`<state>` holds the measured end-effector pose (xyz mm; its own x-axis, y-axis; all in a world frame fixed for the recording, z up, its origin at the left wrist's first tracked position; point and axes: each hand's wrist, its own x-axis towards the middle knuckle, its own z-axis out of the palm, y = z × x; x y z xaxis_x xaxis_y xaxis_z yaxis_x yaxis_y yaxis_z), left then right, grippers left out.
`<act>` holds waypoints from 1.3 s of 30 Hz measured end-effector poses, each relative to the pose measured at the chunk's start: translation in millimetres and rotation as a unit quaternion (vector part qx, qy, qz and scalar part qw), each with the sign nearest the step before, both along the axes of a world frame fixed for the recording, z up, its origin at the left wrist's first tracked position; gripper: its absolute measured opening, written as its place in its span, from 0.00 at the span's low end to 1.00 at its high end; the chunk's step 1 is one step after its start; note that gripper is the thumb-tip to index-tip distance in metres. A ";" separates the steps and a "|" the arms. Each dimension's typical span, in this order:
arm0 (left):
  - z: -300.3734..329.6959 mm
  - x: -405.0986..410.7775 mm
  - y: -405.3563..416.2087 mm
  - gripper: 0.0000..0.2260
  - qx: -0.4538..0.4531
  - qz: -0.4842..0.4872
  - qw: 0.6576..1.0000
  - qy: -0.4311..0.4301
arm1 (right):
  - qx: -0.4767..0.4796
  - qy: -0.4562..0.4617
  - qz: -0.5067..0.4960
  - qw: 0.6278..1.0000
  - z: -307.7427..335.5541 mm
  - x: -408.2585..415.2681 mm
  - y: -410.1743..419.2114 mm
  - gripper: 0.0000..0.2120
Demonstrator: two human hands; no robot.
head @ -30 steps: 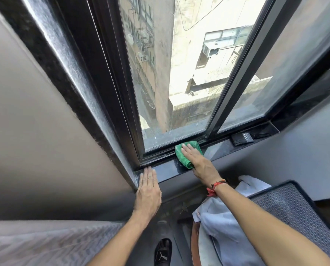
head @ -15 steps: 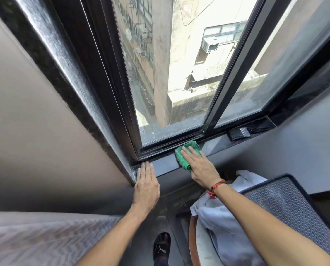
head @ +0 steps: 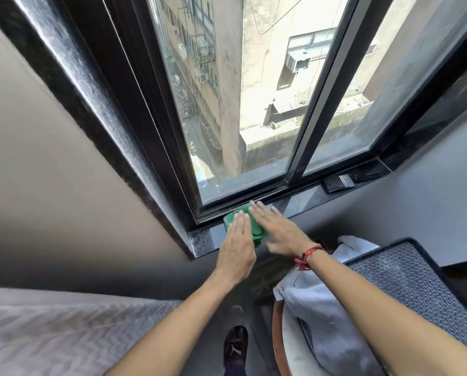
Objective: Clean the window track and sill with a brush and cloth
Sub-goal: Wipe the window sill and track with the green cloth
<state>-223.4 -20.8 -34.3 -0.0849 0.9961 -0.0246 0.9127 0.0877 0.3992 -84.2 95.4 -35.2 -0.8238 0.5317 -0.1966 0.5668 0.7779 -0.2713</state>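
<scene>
A folded green cloth (head: 256, 229) lies on the black stone sill (head: 303, 199), close to its left corner and against the window track (head: 235, 206). My right hand (head: 279, 230) presses flat on the cloth, fingertips reaching the track; it is blurred. My left hand (head: 237, 246) lies flat beside it, fingers straight, their tips on the cloth's left edge. A black brush (head: 338, 182) rests further right on the sill, below the second pane, away from both hands.
The dark window frame (head: 110, 109) rises on the left. Below the sill a grey-white garment (head: 322, 308) drapes over a round wooden seat, beside a patterned grey cushion (head: 417, 289). A pale bed cover (head: 64, 335) fills the lower left. My shoe (head: 235, 348) stands on the floor.
My right hand has slid the green cloth left along the sill. My left hand has shifted right from the sill's corner, and its fingertips now lie on the cloth.
</scene>
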 end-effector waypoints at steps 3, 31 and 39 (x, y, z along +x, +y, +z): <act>-10.1 12.8 9.1 0.28 -0.069 -0.022 0.994 0.078 | 0.028 -0.067 -0.052 0.996 -4.5 36.1 15.0 0.48; -21.1 17.0 19.9 0.42 -0.067 0.001 0.994 0.083 | -0.148 0.104 -0.206 0.962 -6.0 68.1 38.3 0.35; -16.1 102.4 112.5 0.39 -0.098 -0.028 0.994 0.034 | -0.015 0.107 -0.249 0.963 -10.5 85.8 63.8 0.33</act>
